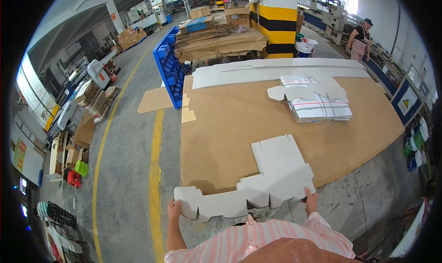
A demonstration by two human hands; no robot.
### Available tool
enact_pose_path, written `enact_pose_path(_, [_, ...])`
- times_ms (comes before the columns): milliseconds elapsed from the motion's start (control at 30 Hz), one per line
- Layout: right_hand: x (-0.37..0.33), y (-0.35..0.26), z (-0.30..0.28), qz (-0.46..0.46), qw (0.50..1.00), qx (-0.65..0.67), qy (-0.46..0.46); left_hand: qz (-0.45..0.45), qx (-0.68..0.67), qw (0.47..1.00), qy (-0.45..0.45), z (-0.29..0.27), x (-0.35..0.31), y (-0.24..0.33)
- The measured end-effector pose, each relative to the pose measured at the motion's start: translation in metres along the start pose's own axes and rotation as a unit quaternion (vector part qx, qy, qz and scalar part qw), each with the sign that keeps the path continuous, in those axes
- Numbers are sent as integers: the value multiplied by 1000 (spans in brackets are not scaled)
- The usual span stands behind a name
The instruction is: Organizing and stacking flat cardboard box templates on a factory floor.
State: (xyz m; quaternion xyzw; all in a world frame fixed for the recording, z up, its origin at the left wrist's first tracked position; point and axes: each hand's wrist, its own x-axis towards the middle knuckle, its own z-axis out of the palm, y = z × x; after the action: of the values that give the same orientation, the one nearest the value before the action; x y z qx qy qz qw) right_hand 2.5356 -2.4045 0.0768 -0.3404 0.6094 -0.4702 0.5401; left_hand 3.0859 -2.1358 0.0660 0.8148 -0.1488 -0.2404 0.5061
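Note:
A white die-cut cardboard blank point(276, 168) with notched flaps lies across the near edge of a brown cardboard-topped table point(221, 134). My left hand point(174, 208) grips its left end, thumb on top and fingers out of sight beneath. At the right end my right hand point(311, 201) is closed on the edge in the same way. Farther back on the table sits a tied bundle of white flat blanks point(320, 106), with a loose white flap piece point(283, 92) lying over it. Long white cardboard sheets point(276, 72) stretch along the far edge.
A blue plastic pallet point(169, 69) stands upright at the table's far left. Behind it are stacked brown cardboard sheets point(202, 35) and a yellow-black striped pillar point(277, 28). Another person point(361, 39) stands by machinery at the far right. Buckets point(416, 136) are near the right side.

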Motion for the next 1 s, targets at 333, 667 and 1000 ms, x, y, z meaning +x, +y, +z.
enact_pose_path(333, [4, 8, 0, 40, 995, -85, 24, 96, 112, 988, 36, 2, 4, -3])
enact_pose_path(667, [-9, 54, -11, 78, 987, -29, 136, 142, 3, 989, -50, -2, -50, 154])
enact_pose_path(1000, [-78, 56, 56, 284, 887, 348, -107, 135, -151, 975, -87, 21, -78, 318])
